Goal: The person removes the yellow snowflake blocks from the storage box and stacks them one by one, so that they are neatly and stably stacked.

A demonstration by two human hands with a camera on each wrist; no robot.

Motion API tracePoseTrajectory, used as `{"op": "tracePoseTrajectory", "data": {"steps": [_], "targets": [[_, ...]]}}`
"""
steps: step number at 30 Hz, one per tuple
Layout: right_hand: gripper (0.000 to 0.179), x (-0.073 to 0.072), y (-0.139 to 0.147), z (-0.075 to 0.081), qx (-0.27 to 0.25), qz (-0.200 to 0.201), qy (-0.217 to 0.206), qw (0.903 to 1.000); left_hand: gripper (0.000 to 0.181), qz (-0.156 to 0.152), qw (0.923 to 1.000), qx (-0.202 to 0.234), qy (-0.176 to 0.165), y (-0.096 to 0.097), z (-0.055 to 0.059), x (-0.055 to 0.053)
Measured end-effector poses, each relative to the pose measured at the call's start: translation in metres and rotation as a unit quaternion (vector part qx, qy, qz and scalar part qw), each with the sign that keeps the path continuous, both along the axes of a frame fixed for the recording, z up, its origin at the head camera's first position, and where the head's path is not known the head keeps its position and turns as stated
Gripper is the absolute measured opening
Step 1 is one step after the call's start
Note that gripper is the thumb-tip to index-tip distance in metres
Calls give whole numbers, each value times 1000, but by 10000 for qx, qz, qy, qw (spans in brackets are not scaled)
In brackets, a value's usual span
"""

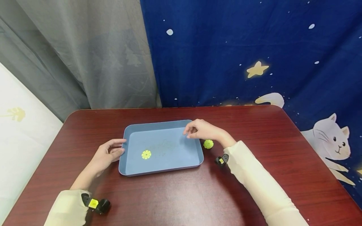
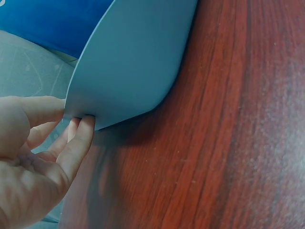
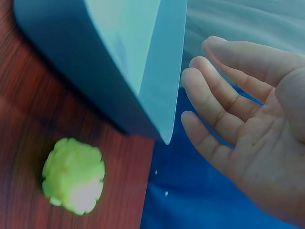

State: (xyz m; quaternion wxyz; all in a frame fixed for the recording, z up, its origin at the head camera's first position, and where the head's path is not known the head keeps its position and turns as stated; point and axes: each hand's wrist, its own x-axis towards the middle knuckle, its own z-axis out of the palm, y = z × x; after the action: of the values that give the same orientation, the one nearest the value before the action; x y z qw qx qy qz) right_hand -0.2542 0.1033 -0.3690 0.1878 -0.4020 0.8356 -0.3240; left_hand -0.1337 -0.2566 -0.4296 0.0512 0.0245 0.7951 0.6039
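Observation:
My left hand (image 1: 106,156) touches the left side of a shallow blue tray (image 1: 161,125), its fairly straight fingertips at the rim and outer wall. In the left wrist view, fingertips (image 2: 86,121) lie against the tray's blue-grey outer wall (image 2: 128,62). Over the tray's right edge, my right hand (image 1: 202,129) hovers with loosely bent fingers and nothing between them. A flat yellow notched disc (image 1: 146,154), shaped like a flower, lies inside the tray at the left. Outside its right wall sits a yellow-green scalloped piece (image 1: 208,144), thicker and rounded in the right wrist view (image 3: 74,176).
The tray stands on a reddish-brown wooden table (image 1: 181,194) with rounded far corners. Behind the table hang a grey curtain (image 1: 113,62) and a dark blue curtain (image 1: 212,62) with stars and a cat. Black wrist cameras (image 1: 103,205) are worn at both cuffs.

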Motion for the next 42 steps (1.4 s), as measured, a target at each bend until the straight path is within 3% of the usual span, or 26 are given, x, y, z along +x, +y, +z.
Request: {"op": "tracePoseTrajectory", "data": {"steps": [23, 42], "targets": [[19, -3, -64, -6, 571, 795, -95, 9952, 46, -26, 10000, -13, -33, -2, -1, -2], [26, -2, -117, -11, 1101, 1211, -267, 9862, 44, -53, 10000, 27, -21, -3, -3, -4]]}}
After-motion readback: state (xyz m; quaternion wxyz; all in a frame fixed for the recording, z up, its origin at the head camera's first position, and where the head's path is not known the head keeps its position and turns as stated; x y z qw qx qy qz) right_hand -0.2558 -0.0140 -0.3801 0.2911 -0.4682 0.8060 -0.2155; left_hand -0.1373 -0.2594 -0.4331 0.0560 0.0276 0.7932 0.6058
